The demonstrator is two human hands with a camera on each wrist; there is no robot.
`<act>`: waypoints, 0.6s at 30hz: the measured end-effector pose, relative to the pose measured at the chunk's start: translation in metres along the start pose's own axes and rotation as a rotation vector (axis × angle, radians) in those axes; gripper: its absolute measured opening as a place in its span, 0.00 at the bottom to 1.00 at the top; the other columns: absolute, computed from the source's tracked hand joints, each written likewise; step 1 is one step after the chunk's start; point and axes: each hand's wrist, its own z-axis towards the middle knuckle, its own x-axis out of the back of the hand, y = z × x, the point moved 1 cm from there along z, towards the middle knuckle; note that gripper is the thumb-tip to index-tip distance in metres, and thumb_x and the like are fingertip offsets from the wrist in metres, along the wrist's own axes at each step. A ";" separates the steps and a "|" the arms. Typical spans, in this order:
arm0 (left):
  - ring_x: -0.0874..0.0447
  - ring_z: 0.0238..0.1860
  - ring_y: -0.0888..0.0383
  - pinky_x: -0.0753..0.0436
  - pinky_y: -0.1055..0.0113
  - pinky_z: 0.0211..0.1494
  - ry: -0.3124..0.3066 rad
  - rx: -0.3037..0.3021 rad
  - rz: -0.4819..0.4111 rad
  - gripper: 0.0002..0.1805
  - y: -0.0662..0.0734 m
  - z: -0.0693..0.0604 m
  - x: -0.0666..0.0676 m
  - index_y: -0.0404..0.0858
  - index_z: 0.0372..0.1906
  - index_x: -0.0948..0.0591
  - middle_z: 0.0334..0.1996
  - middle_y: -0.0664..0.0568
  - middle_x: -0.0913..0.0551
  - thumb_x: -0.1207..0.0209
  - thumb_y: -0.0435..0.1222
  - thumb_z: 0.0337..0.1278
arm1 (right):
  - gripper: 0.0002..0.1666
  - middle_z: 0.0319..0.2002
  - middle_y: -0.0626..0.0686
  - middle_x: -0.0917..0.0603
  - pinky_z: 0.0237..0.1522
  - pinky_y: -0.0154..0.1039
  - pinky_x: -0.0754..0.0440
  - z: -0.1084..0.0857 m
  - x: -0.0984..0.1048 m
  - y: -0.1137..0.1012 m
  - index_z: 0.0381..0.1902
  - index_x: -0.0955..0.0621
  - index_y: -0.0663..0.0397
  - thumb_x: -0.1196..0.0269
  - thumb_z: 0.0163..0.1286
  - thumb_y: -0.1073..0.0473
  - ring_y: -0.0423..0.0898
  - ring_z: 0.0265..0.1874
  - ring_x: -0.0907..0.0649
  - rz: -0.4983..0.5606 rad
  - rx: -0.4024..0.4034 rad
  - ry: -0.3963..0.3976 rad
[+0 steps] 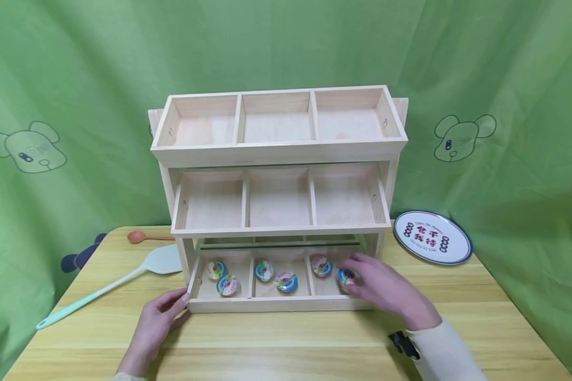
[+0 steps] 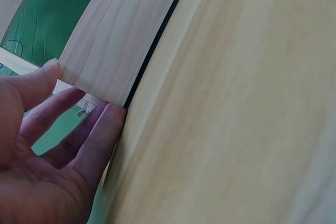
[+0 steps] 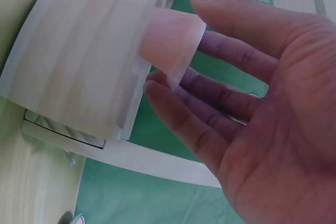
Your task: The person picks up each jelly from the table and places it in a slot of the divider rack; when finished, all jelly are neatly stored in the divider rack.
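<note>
A wooden rack holds three tilted trays, and several small jelly cups with printed lids lie in the lowest tray (image 1: pixel 276 305). My left hand (image 1: pixel 159 317) grips that tray's front left corner; in the left wrist view its thumb is on the board's upper edge and its fingertips are against the end. At the right compartment, my right hand (image 1: pixel 386 286) reaches over a jelly cup (image 1: pixel 346 279). From the right wrist view, the pinkish cup (image 3: pixel 170 40) rises above the front board between thumb and fingers, the thumb apart from it. Another jelly cup (image 1: pixel 321 266) lies to its left.
Above are the middle tray (image 1: pixel 281 232) and top tray (image 1: pixel 281 153), each divided into three compartments. A spatula (image 1: pixel 162 259) and an orange-red spoon (image 1: pixel 137 236) lie left of the rack. An oval plate (image 1: pixel 432 238) leans at the back right. Green curtain surrounds the table (image 1: pixel 267 354).
</note>
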 end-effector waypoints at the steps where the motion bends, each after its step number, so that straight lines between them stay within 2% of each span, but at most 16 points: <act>1: 0.19 0.47 0.61 0.16 0.63 0.55 0.000 0.000 0.003 0.22 0.000 0.000 0.000 0.21 0.62 0.28 0.60 0.32 0.28 0.42 0.30 0.68 | 0.24 0.49 0.55 0.20 0.39 0.39 0.13 0.002 -0.002 0.001 0.54 0.19 0.59 0.28 0.59 0.60 0.42 0.36 0.20 -0.009 -0.006 -0.004; 9: 0.19 0.47 0.61 0.16 0.63 0.55 0.003 -0.003 0.010 0.22 0.001 0.000 -0.001 0.21 0.61 0.28 0.60 0.32 0.28 0.42 0.29 0.68 | 0.23 0.48 0.57 0.19 0.39 0.40 0.13 0.010 -0.012 0.009 0.52 0.19 0.61 0.29 0.59 0.61 0.45 0.37 0.19 -0.017 -0.015 -0.023; 18: 0.20 0.47 0.60 0.16 0.63 0.55 0.009 -0.001 0.027 0.22 0.002 -0.001 -0.001 0.21 0.61 0.28 0.59 0.32 0.28 0.43 0.29 0.68 | 0.19 0.36 0.48 0.21 0.34 0.37 0.17 0.016 -0.016 0.011 0.47 0.19 0.60 0.28 0.57 0.63 0.43 0.33 0.23 -0.061 -0.011 -0.016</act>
